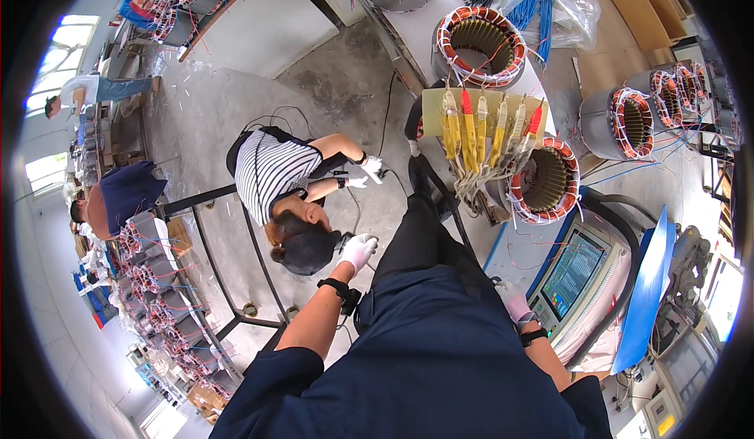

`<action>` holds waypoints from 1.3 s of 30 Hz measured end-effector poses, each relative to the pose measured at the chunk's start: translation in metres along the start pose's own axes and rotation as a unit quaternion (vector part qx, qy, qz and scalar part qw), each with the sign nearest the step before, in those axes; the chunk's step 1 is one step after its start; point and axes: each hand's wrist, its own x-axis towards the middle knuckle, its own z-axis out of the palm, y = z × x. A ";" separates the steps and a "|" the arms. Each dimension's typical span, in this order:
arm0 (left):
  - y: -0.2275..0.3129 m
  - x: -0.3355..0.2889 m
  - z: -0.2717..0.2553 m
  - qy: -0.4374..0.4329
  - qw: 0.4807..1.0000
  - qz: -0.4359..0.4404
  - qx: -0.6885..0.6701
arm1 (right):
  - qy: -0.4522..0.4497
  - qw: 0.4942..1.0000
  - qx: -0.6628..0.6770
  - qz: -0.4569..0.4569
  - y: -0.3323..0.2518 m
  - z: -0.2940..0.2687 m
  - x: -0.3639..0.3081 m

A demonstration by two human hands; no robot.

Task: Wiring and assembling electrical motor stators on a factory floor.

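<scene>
My left hand (358,252), in a white glove, hangs in front of my body with its fingers curled in; whatever they may hold is hidden. It is beside the dark cap of a crouching person. My right hand (514,301), also gloved, is low by the left edge of a test machine (576,270) with a lit screen. Its fingers bend toward a small dark thing I cannot make out. Beyond the machine, a motor stator (545,180) with orange windings stands below a yellowish board (433,106) that carries several yellow and red clips.
Another wound stator (481,46) stands on the white table (536,85), near blue wires (537,11). More stators (616,123) are at the right. A crouching person (279,164) in stripes works on the floor ahead. A dark metal frame (206,243) and stator racks line the left.
</scene>
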 end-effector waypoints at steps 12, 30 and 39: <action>0.010 0.008 0.003 0.010 0.998 0.042 -0.050 | 0.000 1.000 0.008 0.001 -0.021 -0.004 0.001; 0.068 -0.001 -0.008 0.007 0.995 0.063 0.077 | 0.000 0.992 0.113 0.053 0.023 0.009 0.012; 0.067 -0.004 -0.012 0.015 0.997 0.060 0.039 | 0.002 0.994 0.096 0.048 0.037 0.008 0.018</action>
